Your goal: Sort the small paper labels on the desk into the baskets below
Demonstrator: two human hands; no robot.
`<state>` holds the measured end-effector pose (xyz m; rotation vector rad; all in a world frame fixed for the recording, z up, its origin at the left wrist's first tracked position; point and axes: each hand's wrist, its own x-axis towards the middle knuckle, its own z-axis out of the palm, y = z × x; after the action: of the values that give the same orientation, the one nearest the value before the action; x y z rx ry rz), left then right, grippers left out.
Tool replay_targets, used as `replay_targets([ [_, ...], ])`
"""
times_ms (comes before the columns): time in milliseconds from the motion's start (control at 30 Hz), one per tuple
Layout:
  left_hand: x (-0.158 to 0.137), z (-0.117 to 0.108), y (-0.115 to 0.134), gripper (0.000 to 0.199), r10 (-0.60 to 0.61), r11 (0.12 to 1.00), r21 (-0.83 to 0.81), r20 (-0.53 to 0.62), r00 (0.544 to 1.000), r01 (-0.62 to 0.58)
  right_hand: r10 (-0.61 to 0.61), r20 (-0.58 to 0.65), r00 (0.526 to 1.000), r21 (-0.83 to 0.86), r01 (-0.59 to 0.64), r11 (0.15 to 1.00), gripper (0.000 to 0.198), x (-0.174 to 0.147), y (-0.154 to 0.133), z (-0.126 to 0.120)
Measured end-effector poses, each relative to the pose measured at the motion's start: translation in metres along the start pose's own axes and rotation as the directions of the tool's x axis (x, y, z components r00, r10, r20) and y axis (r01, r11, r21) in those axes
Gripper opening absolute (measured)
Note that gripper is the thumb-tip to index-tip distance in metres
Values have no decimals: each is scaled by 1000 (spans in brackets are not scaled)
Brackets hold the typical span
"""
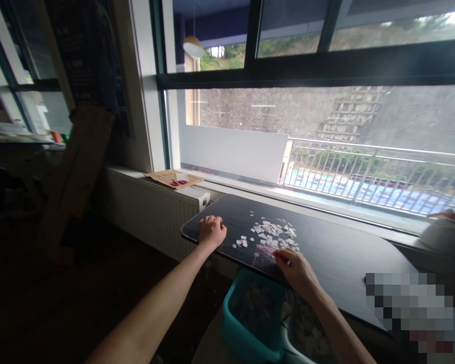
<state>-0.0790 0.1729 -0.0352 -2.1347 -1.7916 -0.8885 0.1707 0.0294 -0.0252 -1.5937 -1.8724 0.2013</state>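
My left hand point(212, 231) rests near the left end of the dark table, fingers curled in; whatever it holds, if anything, is hidden. By the near edge, my right hand point(296, 267) is closed, pinching a small clear-and-reddish plastic piece point(265, 250), perhaps a little bag; its exact kind is unclear. Just beyond it, many small whitish square pieces point(273, 230) lie in a loose pile on the tabletop. A smaller cluster of the same pieces point(242, 242) sits between my two hands.
Below the table edge stand a teal bin point(231, 313) and a white bin point(288, 344), both with pale scraps inside. Red-handled scissors point(179, 182) lie on brown paper point(157, 177) over the radiator point(167, 207). A pixelated patch point(417, 308) covers the right corner.
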Motion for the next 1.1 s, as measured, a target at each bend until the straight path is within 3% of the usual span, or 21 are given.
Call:
replay_targets([
  [167, 0, 2, 0, 16, -2, 1000, 23, -12, 1000, 2, -40, 93, 995, 33, 37, 999, 33, -8, 11, 0],
  [467, 0, 2, -1, 17, 5, 1000, 21, -3, 1000, -5, -48, 31, 998, 44, 47, 998, 32, 4, -4, 7],
  [733, 0, 3, -1, 16, -1, 1000, 10, -14, 1000, 2, -155, 162, 975, 76, 144, 987, 30, -10, -14, -4],
  [1100, 0, 4, -2, 16, 2, 1000, 12, -26, 1000, -2, -138, 143, 980, 60, 131, 990, 29, -10, -7, -5],
])
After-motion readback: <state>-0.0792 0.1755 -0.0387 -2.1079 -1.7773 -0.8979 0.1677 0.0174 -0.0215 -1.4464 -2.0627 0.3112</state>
